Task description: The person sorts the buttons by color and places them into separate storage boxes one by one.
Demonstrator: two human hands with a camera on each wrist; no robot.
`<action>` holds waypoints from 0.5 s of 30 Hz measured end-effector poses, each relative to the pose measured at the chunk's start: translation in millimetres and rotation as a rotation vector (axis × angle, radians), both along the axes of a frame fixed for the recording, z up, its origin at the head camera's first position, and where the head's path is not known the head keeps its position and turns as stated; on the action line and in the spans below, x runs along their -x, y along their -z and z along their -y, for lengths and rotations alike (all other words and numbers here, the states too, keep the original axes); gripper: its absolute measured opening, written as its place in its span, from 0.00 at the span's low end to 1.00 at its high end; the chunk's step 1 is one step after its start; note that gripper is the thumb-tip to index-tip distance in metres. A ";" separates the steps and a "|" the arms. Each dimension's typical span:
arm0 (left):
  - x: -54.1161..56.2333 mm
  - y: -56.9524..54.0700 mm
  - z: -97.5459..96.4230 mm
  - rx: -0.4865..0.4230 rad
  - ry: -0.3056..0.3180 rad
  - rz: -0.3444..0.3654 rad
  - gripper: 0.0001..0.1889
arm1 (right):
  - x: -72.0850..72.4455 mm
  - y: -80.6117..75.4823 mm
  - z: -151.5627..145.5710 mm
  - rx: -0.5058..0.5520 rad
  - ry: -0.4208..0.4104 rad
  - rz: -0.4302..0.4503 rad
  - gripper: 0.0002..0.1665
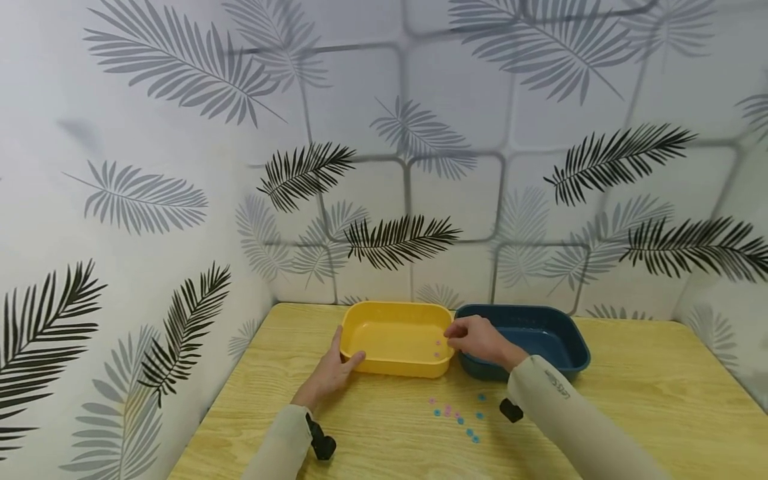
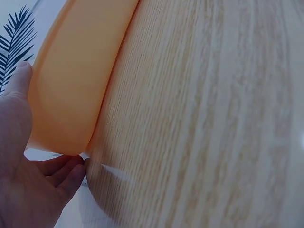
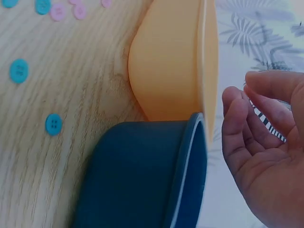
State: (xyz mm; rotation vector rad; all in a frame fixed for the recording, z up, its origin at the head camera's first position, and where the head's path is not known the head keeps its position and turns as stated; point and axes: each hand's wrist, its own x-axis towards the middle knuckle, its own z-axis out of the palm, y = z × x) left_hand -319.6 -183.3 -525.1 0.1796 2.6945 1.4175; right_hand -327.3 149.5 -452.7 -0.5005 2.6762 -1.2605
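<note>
My left hand [image 1: 329, 375] grips the left end of a yellow plastic basin [image 1: 393, 367], its thumb on the front rim and fingers round the far side. In the left wrist view, the fingertips [image 2: 71, 173] curl at the basin's corner. Two small pink buttons [image 1: 437, 355] lie inside it, near the right end. Over that right rim hovers my right hand [image 1: 480, 339], fingers loosely bent. The right wrist view has the hand [image 3: 266, 137] above both basin rims, nothing showing between its fingertips. A dark blue basin [image 1: 585, 357] stands directly beside the yellow one, partly behind the right wrist.
Several blue buttons [image 1: 461, 421] and pink buttons [image 1: 447, 412] are scattered on the wood-grain table [image 1: 384, 440] in front of the basins. Behind the table rises a wall [image 1: 372, 187] with a leaf pattern.
</note>
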 end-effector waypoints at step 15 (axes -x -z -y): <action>-0.7 -0.3 0.0 -0.012 0.017 -0.020 0.50 | -42.5 1.4 -12.2 -0.145 -0.240 -0.127 0.04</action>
